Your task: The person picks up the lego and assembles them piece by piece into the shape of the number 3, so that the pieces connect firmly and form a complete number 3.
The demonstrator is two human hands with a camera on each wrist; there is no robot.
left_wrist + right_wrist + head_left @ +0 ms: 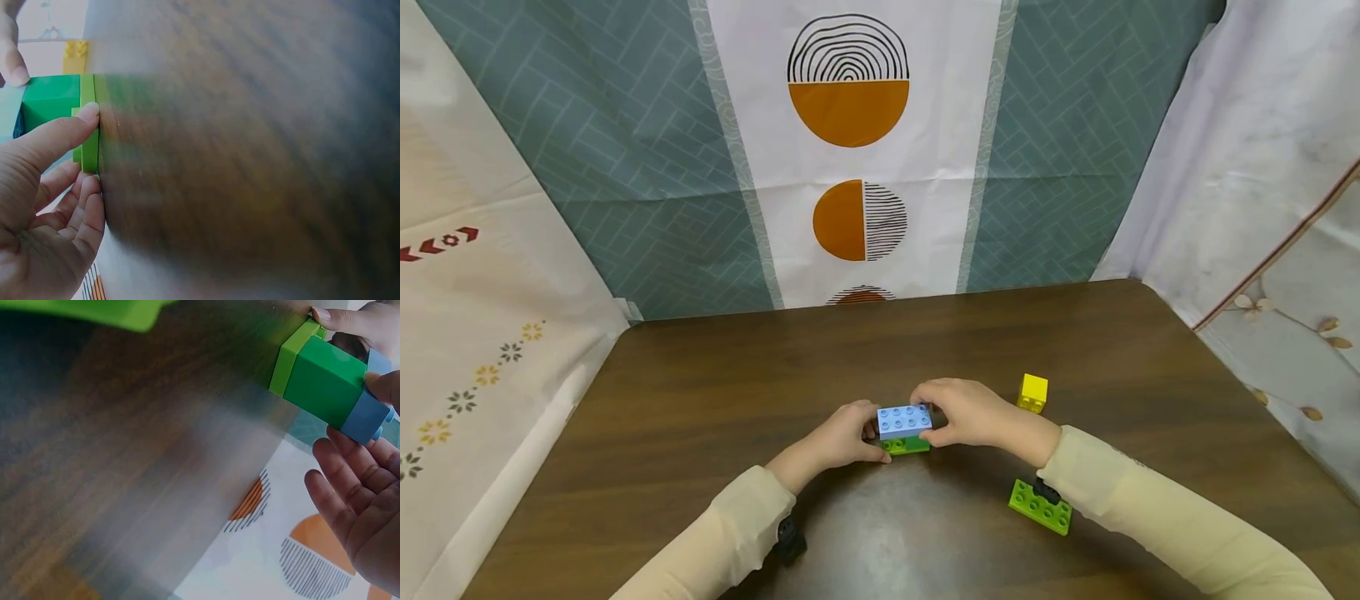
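Observation:
A small stack of toy building bricks stands on the table between the two hands. Its base is a flat lime green brick, a taller green brick sits on the base's right part, and a light blue brick with studs facing up lies on top. My left hand pinches the lime base at its left end, thumb on the near side and fingers on the far side. My right hand grips the blue brick's right end between thumb and fingers. Part of the blue brick overhangs the base on the left.
Beyond the right forearm is a yellow brick on the brown table. Another flat lime green brick lies under the right wrist, partly covered by the wrist camera. Patterned cloths hang behind and beside the table.

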